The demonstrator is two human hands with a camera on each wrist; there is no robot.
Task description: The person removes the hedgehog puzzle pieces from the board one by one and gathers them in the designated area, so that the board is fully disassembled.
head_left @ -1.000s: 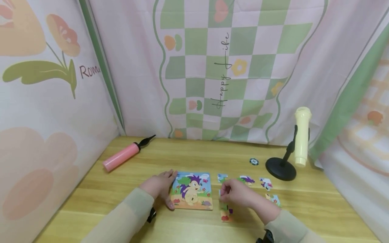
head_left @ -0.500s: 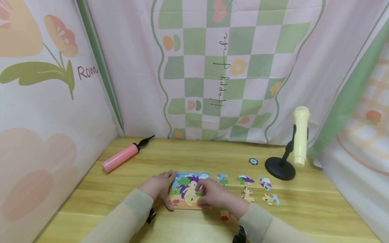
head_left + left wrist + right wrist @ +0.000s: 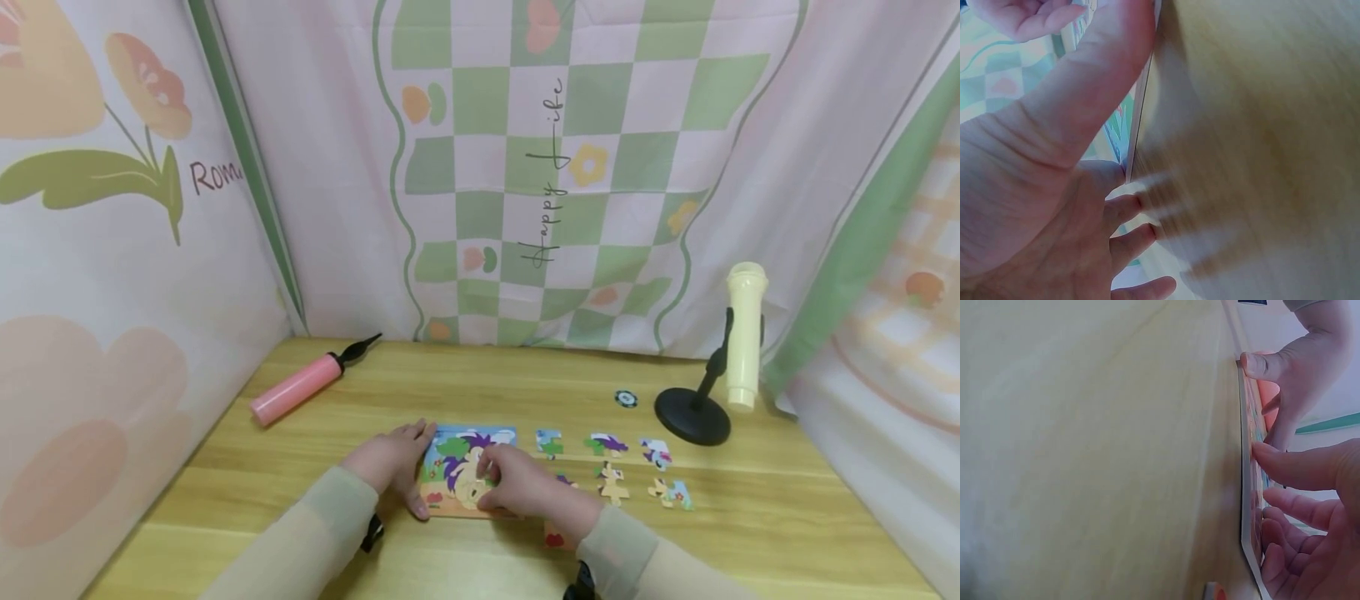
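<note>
A square puzzle board [image 3: 452, 479] with a purple-spined hedgehog picture lies flat on the table. My left hand [image 3: 392, 463] rests spread along its left side, thumb at the lower corner; in the left wrist view the thumb [image 3: 1107, 75] touches the board's edge. Over the board's right half is my right hand [image 3: 521, 483]. In the right wrist view, its thumb and forefinger touch the board's face a little apart, the other fingers curled. Whether a piece lies between them is hidden. Right of the board lie several puzzle pieces, such as a cream one [image 3: 612, 483] and a purple one [image 3: 606, 443].
A pink hand pump [image 3: 300, 387] lies at the left back. A cream microphone [image 3: 744, 342] leans on a black stand [image 3: 693, 415] at the right. Between it and the board is a small round chip [image 3: 626, 399]. Fabric walls [image 3: 540, 208] border the table [image 3: 480, 379].
My right hand has gone from the loose pieces leftward onto the board and stays there, lately shifting only slightly. The left hand has kept its place.
</note>
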